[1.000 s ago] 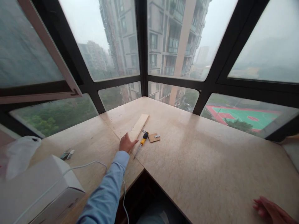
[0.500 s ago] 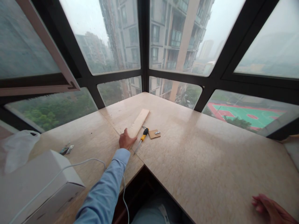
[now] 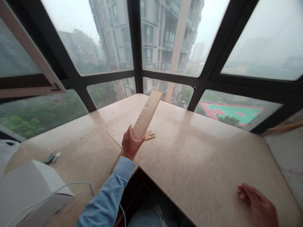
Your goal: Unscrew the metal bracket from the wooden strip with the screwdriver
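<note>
My left hand [image 3: 131, 143] grips a long, pale wooden board [image 3: 148, 115], thumb on the right edge and fingers on the left. Small dark holes run near its left edge. The board is tilted, its far end raised off the countertop. Pale wood also shows on both sides of my wrist; I cannot tell whether it is the same piece. Just right of the board, a small metal fitting [image 3: 151, 133] lies on a brown cardboard scrap [image 3: 149, 137]. At the lower right, my right hand [image 3: 257, 201] is closed with curled fingers over the countertop; anything inside is hidden.
On the beige countertop [image 3: 189, 164], small metal hardware [image 3: 52, 157] lies at left. A white box [image 3: 35, 186] with a pale cable [image 3: 78, 183] stands nearer, beside a white plastic bag [image 3: 8, 151]. Windows border the far edges. A dark recess [image 3: 142, 192] opens at the front.
My left hand has lifted and tilted the board, raising its far end. The yellow-and-black screwdriver beside it has gone from sight. The camera view has shifted right.
</note>
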`<state>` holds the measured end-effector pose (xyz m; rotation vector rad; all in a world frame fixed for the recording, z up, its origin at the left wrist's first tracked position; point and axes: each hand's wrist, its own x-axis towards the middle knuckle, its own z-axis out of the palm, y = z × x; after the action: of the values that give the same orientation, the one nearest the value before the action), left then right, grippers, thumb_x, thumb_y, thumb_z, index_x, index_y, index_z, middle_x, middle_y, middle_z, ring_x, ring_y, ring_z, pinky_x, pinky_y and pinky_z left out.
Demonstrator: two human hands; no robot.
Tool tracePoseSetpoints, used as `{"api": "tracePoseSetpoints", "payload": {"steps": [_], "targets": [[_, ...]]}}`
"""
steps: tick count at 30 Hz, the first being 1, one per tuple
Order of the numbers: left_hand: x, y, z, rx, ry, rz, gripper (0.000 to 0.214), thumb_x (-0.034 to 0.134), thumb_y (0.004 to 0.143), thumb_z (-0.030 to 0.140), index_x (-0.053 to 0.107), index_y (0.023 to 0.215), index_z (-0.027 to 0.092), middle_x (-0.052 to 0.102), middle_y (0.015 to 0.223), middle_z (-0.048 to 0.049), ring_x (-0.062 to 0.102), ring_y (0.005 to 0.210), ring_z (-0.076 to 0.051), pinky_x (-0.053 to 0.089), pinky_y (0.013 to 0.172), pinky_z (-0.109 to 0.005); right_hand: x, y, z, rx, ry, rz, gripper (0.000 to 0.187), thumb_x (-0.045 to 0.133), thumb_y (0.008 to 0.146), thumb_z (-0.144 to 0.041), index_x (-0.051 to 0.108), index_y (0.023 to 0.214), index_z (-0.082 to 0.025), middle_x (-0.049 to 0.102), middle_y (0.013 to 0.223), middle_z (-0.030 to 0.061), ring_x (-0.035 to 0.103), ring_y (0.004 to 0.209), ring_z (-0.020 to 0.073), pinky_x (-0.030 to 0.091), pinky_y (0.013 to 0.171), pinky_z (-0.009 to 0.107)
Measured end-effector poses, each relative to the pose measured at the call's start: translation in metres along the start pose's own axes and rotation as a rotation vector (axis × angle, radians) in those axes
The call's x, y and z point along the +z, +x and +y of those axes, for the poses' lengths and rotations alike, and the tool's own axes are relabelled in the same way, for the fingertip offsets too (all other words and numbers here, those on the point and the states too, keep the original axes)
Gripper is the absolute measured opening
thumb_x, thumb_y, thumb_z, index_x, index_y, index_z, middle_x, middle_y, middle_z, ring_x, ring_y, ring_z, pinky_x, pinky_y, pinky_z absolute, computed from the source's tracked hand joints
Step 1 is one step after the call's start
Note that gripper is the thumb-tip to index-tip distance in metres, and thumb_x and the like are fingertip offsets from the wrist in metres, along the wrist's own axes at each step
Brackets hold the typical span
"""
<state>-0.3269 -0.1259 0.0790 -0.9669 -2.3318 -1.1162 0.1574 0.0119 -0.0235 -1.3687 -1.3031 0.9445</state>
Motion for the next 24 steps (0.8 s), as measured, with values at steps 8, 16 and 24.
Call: {"api": "tracePoseSetpoints", "payload": {"steps": [8, 16, 24], "targets": [[0.025, -0.043, 0.101, 0.136, -0.408, -0.028, 0.079, 0.080, 0.065, 0.041, 0.045, 0.132, 0.018, 0.062, 0.120, -0.0145, 0.059, 0.112, -0.030, 0.049, 0.095, -0.046, 0.005, -0.005, -0.013, 0.033, -0.030, -0.085, 0.045, 0.067, 0.070, -0.063, 0.068, 0.062, -0.018, 0.061, 0.054, 0.0031, 0.058, 0.058, 0.0175, 0.049, 0.058, 0.027], [0.061, -0.128, 0.202, -0.096, -0.827, -0.564, 0.076, 0.080, 0.065, 0.041, 0.047, 0.130, 0.019, 0.062, 0.120, -0.0145, 0.059, 0.113, -0.028, 0.049, 0.095, -0.042, 0.017, -0.012, -0.032, 0.064, 0.125, -0.158, 0.043, 0.062, 0.078, -0.059, 0.068, 0.070, -0.017, 0.061, 0.057, 0.0023, 0.054, 0.057, 0.0172, 0.044, 0.061, 0.030], [0.089, -0.189, 0.268, -0.327, -0.902, -0.905, 0.073, 0.082, 0.064, 0.032, 0.047, 0.126, 0.016, 0.062, 0.120, -0.0161, 0.063, 0.108, -0.026, 0.050, 0.091, -0.036, 0.019, -0.018, -0.052, 0.171, 0.519, -0.250, 0.045, 0.059, 0.082, -0.059, 0.064, 0.112, -0.026, 0.068, 0.113, 0.0061, 0.061, 0.102, 0.0253, 0.051, 0.072, 0.031]]}}
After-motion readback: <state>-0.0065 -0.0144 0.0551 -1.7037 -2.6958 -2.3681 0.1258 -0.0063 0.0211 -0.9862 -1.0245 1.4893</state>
